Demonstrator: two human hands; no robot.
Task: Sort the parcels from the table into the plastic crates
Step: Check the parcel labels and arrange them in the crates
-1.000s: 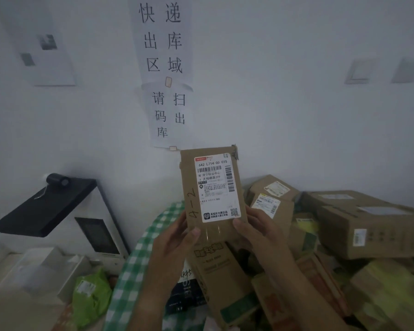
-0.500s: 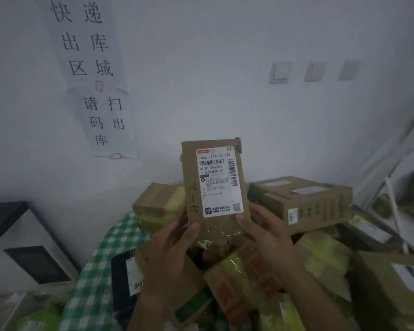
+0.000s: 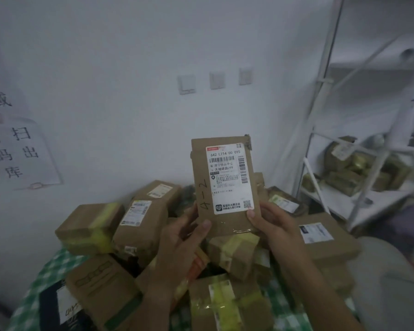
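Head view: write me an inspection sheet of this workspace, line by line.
Surface: table under a green checked cloth, mostly buried.
Job's things: flat parcel held upright, label facing the camera, "4-2" handwritten beside it; piled parcels below; no plastic crates in view.
Clutter: dark package at the table's front left.
Hands: left hand and right hand grip the flat parcel's lower corners.
Cables: nothing seen.
Surroundings: white wall with paper notices and three switches; white rack with more parcels at right.
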